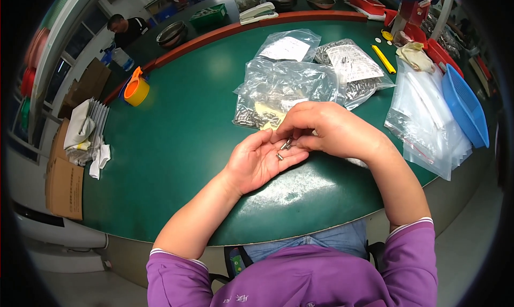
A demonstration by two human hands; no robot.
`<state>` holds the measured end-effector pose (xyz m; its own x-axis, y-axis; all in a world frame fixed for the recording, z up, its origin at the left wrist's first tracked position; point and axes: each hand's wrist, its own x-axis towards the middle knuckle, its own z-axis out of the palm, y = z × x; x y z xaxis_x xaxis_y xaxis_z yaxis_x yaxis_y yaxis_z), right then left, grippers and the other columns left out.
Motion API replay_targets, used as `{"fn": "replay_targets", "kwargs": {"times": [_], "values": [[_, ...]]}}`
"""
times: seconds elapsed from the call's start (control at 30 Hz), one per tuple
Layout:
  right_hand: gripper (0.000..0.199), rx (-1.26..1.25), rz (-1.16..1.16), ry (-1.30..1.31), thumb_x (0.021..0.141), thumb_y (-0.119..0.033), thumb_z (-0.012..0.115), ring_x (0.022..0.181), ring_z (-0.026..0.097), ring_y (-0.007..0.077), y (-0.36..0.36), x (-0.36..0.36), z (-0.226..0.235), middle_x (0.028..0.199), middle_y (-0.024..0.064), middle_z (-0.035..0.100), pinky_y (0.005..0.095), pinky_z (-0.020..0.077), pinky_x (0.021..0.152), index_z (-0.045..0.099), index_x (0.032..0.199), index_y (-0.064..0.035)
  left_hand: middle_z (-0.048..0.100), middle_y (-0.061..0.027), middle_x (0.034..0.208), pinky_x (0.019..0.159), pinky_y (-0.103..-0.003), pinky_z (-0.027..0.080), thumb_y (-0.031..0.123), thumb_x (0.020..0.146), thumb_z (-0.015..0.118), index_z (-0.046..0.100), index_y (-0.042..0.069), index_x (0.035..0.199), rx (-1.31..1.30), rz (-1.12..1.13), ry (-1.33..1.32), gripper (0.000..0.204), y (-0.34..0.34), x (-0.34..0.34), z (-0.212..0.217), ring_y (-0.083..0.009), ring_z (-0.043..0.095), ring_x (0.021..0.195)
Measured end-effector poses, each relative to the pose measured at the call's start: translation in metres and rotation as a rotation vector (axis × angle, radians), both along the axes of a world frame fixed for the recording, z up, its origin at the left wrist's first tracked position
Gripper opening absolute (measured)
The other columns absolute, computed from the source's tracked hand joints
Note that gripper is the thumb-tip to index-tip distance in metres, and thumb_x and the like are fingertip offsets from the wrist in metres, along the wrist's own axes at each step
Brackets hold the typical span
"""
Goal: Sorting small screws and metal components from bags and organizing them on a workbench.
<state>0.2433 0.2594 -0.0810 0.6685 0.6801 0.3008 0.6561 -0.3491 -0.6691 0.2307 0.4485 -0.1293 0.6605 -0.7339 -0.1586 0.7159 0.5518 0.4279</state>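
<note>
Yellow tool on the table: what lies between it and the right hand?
In the head view, a clear bag of small metal pieces with a white label lies between the right hand and the yellow tool.

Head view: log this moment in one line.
left hand: palm up, small metal cylinders on it | right hand: fingers over left palm | beyond: clear plastic bags

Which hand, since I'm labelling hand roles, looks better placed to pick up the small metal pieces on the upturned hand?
Probably the right hand: it is curled close to the small metal pieces, while the left hand is palm up beneath them.
</note>
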Motion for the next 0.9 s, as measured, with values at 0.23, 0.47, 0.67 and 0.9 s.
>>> {"fn": "replay_targets", "kwargs": {"times": [0.23,0.47,0.67,0.9], "values": [[0.021,-0.060,-0.076,-0.009,0.066,-0.003,0.064,0.075,0.057,0.0215,-0.006,0.003,0.003,0.082,0.0089,0.055,0.0291,0.0471,0.065,0.060,0.087,-0.0034,0.040,-0.0199,0.120,0.102,-0.038,0.031,0.005,0.084,0.034,0.025,-0.010,0.125,0.084,-0.038,-0.158,0.045,0.000,0.000,0.008,-0.0275,0.045,0.112],[0.016,-0.028,-0.072,-0.002,0.066,-0.004,0.064,0.072,0.056,0.0205,-0.005,0.005,-0.003,0.079,0.0081,0.052,0.0292,0.0458,0.063,0.061,0.081,-0.0026,0.037,-0.0161,0.124,0.101,-0.033,0.033,-0.009,0.077,0.039,0.020,-0.008,0.129,0.224,-0.032,-0.272,0.055,-0.003,-0.005,0.017,-0.0211,0.046,0.112],[0.016,-0.027,-0.075,0.015,0.066,-0.004,0.064,0.073,0.055,0.0219,-0.004,0.005,-0.005,0.078,0.0087,0.053,0.0295,0.0453,0.063,0.061,0.081,-0.0026,0.037,-0.0157,0.125,0.100,-0.032,0.035,-0.007,0.080,0.038,0.021,-0.008,0.128,0.236,-0.020,-0.286,0.051,-0.002,-0.005,0.016,-0.0212,0.046,0.111],[0.014,-0.029,-0.064,-0.005,0.068,-0.006,0.064,0.073,0.055,0.0239,-0.005,0.008,-0.006,0.076,0.0094,0.054,0.0306,0.0449,0.065,0.061,0.081,-0.0032,0.042,-0.0163,0.121,0.096,-0.029,0.038,0.000,0.084,0.040,0.026,-0.008,0.126,0.293,-0.022,-0.288,0.045,-0.004,-0.004,0.017,-0.0232,0.047,0.111]]}}
